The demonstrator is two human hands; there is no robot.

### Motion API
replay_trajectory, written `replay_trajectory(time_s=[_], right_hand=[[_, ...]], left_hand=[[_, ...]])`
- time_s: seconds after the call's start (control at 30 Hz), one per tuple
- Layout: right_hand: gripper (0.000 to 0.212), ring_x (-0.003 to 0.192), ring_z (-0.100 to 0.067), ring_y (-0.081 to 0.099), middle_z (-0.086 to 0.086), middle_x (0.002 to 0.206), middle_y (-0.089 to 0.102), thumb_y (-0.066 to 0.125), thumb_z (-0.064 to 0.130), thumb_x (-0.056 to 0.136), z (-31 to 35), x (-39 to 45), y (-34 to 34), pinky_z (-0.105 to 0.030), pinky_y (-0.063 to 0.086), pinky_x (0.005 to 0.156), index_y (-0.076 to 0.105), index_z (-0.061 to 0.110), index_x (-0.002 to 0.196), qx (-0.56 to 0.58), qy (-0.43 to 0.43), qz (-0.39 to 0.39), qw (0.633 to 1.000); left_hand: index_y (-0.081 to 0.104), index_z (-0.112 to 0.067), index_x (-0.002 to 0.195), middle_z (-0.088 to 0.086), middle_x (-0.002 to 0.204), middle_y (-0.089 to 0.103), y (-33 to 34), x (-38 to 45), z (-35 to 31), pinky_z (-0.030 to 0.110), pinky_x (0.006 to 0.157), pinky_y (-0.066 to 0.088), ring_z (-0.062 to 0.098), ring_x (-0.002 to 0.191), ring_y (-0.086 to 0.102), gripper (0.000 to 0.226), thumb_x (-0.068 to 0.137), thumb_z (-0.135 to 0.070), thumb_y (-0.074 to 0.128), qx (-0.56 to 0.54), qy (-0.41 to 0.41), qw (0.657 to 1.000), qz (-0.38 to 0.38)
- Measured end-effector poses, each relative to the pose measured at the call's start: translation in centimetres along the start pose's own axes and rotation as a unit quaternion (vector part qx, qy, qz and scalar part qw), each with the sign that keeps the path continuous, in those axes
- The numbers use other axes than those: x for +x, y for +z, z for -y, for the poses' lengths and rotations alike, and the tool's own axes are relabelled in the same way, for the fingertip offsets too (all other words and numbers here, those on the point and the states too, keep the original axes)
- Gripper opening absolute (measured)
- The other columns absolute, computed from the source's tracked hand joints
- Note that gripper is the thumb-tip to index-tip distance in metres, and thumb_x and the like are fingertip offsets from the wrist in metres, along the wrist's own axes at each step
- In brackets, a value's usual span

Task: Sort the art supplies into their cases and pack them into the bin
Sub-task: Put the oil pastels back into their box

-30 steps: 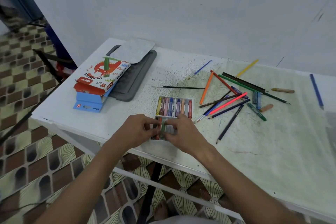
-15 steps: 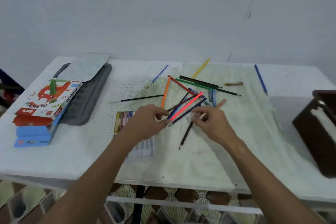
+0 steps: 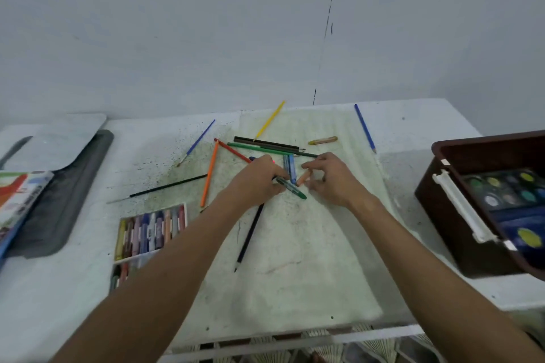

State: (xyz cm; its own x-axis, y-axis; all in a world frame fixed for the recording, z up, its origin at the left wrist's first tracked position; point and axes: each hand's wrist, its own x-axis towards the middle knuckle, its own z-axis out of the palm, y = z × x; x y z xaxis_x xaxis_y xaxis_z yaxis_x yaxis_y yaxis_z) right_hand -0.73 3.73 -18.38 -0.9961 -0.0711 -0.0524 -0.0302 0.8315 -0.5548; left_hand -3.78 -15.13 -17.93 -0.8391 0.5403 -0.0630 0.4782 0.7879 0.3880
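A white table (image 3: 413,132) is seen from above, with a pale stained cloth (image 3: 295,274) spread over its middle, under both hands. Well to the right of the hands a dark brown bin (image 3: 448,215) stands at the table's edge, and a paint palette (image 3: 507,191) with round colour wells is held inside it. Far to the left of the hands a grey case (image 3: 59,200) lies open, its pale lid (image 3: 53,141) resting across its far end, and a printed pastel box (image 3: 20,200) is partly cut off by the frame beside it. Near the left forearm a tray of pastels (image 3: 150,230) lies flat, its sticks ranged side by side.

The left hand (image 3: 256,183) is curled over a cluster of pencils; a green crayon (image 3: 292,188) juts out from under its fingertips, though whether it is actually pinched cannot be told — the fingers hide the contact. A dark blue pencil (image 3: 249,239) runs from beneath this hand toward the near edge. The right hand (image 3: 330,180) is held just beside the left, its fingers bent and its thumb and forefinger closing on a short orange crayon (image 3: 303,178). Two blue crayons (image 3: 290,168) lie between the two hands. Just left of the left hand an orange pencil (image 3: 210,174) lies lengthwise; beyond the hands a green pencil (image 3: 259,150), a yellow pencil (image 3: 269,121) and a tan crayon (image 3: 323,140) are scattered, and farther right a blue pencil (image 3: 365,128) lies apart.
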Motion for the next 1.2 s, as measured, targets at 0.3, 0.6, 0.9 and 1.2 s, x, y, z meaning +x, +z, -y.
replay_trajectory(time_s=[0.3, 0.6, 0.9, 1.2], right_hand=[[0.009, 0.073, -0.008, 0.05, 0.01, 0.083, 0.055, 0.074, 0.019, 0.081, -0.7, -1.5, -0.8, -0.016, 0.034, 0.061, 0.067, 0.023, 0.076, 0.045, -0.005, -0.019, 0.999], [0.017, 0.052, -0.001, 0.05, 0.009, 0.06, 0.061, 0.071, 0.03, 0.083, 6.5, -5.5, 1.7, -0.011, 0.035, 0.052, 0.072, 0.016, 0.073, 0.18, -0.046, 0.008, 0.983], [0.02, 0.059, -0.009, 0.064, -0.001, 0.069, 0.069, 0.068, 0.028, 0.087, 17.4, -9.0, 10.0, -0.022, 0.053, 0.061, 0.074, 0.009, 0.081, 0.19, -0.161, 0.119, 0.961], [0.018, 0.053, -0.003, 0.056, 0.008, 0.062, 0.059, 0.068, 0.028, 0.086, 20.7, -9.9, 14.3, -0.009, 0.042, 0.052, 0.064, 0.02, 0.071, 0.163, -0.146, 0.069, 0.973]], left_hand=[[0.072, -0.021, 0.1, 0.002, 0.096, 0.053, -0.9, -1.3, -0.4, 0.028, 0.077, 0.043, 0.017, 0.085, 0.052, 0.017, 0.086, -0.029, 0.068, -0.026, -0.031, 0.999, -0.008], [0.073, -0.02, 0.095, -0.007, 0.083, 0.068, -3.4, -12.0, 2.2, 0.01, 0.063, 0.039, 0.003, 0.07, 0.058, 0.017, 0.085, -0.033, 0.067, -0.114, -0.16, 0.973, -0.118], [0.07, -0.024, 0.101, -0.013, 0.073, 0.066, -3.3, -26.3, 6.8, 0.007, 0.055, 0.039, -0.001, 0.064, 0.059, 0.017, 0.085, -0.031, 0.067, -0.128, -0.311, 0.925, -0.174], [0.067, -0.031, 0.101, -0.008, 0.066, 0.065, -2.2, -28.5, 7.7, 0.012, 0.055, 0.044, 0.005, 0.061, 0.059, 0.018, 0.083, -0.026, 0.065, -0.159, -0.295, 0.924, -0.184]])
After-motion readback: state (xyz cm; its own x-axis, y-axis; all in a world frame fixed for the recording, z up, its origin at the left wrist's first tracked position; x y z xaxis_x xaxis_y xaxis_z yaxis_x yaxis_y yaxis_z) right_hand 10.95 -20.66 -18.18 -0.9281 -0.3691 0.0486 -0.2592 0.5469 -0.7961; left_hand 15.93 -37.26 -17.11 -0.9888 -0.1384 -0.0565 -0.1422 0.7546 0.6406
